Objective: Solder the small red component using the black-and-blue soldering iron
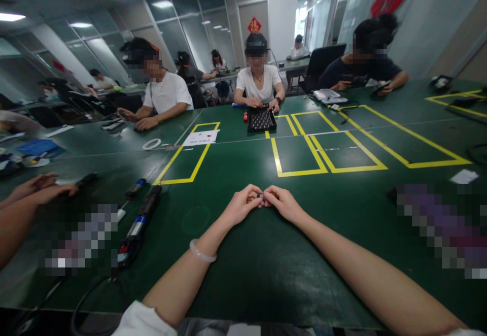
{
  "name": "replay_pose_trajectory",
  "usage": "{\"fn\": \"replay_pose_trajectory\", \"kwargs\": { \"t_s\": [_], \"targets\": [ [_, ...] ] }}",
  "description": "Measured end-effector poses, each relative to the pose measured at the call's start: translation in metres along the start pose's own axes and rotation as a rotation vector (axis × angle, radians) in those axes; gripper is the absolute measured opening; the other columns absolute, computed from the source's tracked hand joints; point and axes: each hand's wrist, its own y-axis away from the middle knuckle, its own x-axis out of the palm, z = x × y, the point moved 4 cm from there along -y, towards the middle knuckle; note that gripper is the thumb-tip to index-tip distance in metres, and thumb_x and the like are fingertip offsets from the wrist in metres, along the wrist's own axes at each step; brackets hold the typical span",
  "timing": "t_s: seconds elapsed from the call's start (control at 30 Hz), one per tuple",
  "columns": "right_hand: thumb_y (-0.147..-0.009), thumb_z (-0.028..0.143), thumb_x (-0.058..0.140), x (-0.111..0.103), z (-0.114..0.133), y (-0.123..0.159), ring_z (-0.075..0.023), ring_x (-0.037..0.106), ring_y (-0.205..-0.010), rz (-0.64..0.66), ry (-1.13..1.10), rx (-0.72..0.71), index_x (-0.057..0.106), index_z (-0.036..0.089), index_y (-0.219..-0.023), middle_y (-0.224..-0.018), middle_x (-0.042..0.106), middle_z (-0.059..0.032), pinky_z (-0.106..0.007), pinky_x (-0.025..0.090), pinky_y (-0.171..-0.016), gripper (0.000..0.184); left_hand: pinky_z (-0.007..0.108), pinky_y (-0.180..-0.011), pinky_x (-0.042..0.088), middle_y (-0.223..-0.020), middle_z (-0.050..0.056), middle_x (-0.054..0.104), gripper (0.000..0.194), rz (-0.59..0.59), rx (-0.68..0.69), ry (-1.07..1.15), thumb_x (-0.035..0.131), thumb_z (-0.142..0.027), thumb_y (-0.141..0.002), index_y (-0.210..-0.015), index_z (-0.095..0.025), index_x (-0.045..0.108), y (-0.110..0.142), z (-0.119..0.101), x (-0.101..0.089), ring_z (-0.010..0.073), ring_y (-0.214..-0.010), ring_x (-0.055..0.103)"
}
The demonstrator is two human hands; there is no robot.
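Note:
Both hands meet over the green table (243,265), fingertips together around a small dark, shiny piece (261,196). Its kind is too small to make out. My left hand (242,205) is closed in a pinch on it, with a pale bangle (203,251) on the wrist. From the other side, the fingers of my right hand (283,203) are also closed on the piece, and they hide part of it.
Yellow tape outlines (300,172) mark the table ahead. To the left lie a black tool with blue and silver bands (137,224) and its cable. Across the table, a person handles a black compartment tray (262,120). Another person's hands (57,191) rest at far left.

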Motion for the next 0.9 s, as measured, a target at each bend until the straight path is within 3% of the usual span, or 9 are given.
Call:
{"fn": "replay_pose_trajectory", "kwargs": {
  "t_s": [0.13,0.4,0.5,0.6,0.7,0.9],
  "targets": [
    [-0.086,0.041,0.057,0.000,0.000,0.001,-0.0121,0.056,-0.064,-0.016,-0.011,-0.012,0.054,0.018,-0.101,-0.075,0.063,0.0001,-0.022,0.042,-0.059,0.028,0.028,-0.077,0.048,-0.080,0.002,0.066,0.026,-0.026,-0.010,-0.019,0.053,-0.040,-0.087,-0.099,-0.017,0.054,0.001,0.001,-0.002,0.0144,-0.079,0.065],
    [-0.086,0.035,0.056,0.001,-0.003,0.001,-0.0121,0.055,-0.067,-0.015,0.025,-0.015,0.054,0.018,-0.093,-0.078,0.061,-0.0008,-0.023,0.042,-0.061,0.019,0.027,-0.077,0.048,-0.087,0.004,0.066,0.025,0.009,-0.039,-0.141,0.050,-0.038,-0.087,-0.099,-0.018,0.055,0.001,-0.006,-0.002,0.0149,-0.082,0.064],
    [-0.086,0.033,0.056,0.000,-0.004,0.002,-0.0117,0.053,-0.066,-0.033,0.037,-0.015,0.054,0.017,-0.092,-0.076,0.058,0.0000,-0.023,0.041,-0.061,0.017,0.030,-0.082,0.049,-0.099,0.006,0.066,0.030,-0.026,-0.086,-0.325,0.049,-0.039,-0.087,-0.110,-0.020,0.054,0.019,-0.019,-0.005,0.0170,-0.090,0.063],
    [-0.086,0.033,0.055,0.000,-0.004,0.003,-0.0115,0.052,-0.066,-0.017,0.037,-0.006,0.055,0.017,-0.092,-0.076,0.057,0.0000,-0.023,0.040,-0.060,0.017,0.036,-0.093,0.046,-0.113,0.006,0.063,0.042,-0.034,-0.164,-0.566,0.047,-0.044,-0.087,-0.125,-0.025,0.049,0.057,-0.033,-0.020,0.0203,-0.104,0.060],
    [-0.086,0.033,0.055,0.001,-0.001,0.004,-0.0119,0.053,-0.068,0.014,0.041,0.001,0.055,0.017,-0.093,-0.078,0.058,-0.0006,-0.023,0.041,-0.062,0.017,0.040,-0.101,0.041,-0.128,0.004,0.057,0.048,-0.025,-0.254,-0.752,0.043,-0.052,-0.087,-0.131,-0.031,0.045,0.109,-0.035,-0.056,0.0228,-0.118,0.053],
    [-0.085,0.030,0.056,0.002,0.005,0.005,-0.0125,0.054,-0.069,0.017,0.080,-0.012,0.055,0.016,-0.090,-0.077,0.059,-0.0013,-0.024,0.042,-0.063,0.015,0.045,-0.108,0.036,-0.142,0.008,0.043,0.072,-0.270,-0.469,-1.003,0.050,-0.063,-0.076,-0.135,-0.023,0.040,0.224,0.005,-0.182,0.0306,-0.129,0.043]
  ]
}}
